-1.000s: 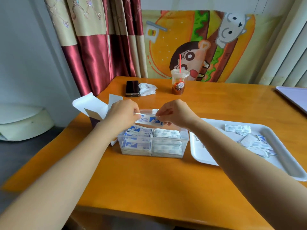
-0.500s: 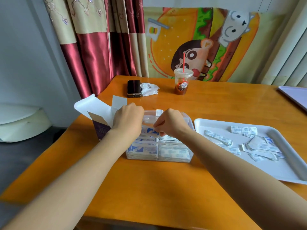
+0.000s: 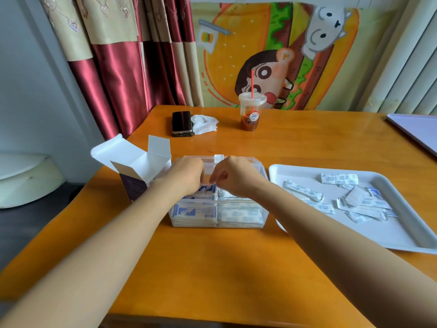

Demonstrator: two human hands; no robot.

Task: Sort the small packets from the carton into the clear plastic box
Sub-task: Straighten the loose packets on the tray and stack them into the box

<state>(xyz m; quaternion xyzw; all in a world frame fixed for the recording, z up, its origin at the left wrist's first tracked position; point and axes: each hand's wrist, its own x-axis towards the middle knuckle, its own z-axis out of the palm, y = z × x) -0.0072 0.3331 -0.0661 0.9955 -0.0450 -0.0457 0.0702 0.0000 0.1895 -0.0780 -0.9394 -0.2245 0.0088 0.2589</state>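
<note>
A clear plastic box (image 3: 238,222) stands mid-table, packed with several blue-and-white packets (image 3: 195,213) in its compartments. Both my hands are down inside its rear left compartment. My left hand (image 3: 185,177) and my right hand (image 3: 233,175) have curled fingers that meet at a blue-and-white packet (image 3: 208,188) between them; their fingertips are hidden by the hands. The open carton (image 3: 139,172), white inside and purple outside, stands just left of the box with its flaps up.
A white tray (image 3: 402,223) with several loose packets (image 3: 354,200) lies to the right. At the back stand a drink cup with a red straw (image 3: 251,112), a dark phone (image 3: 181,123) and a crumpled tissue (image 3: 203,124). A pale board (image 3: 418,129) lies far right.
Both hands have lowered the packet from above the box into the rear left compartment. The camera has moved closer to the table.
</note>
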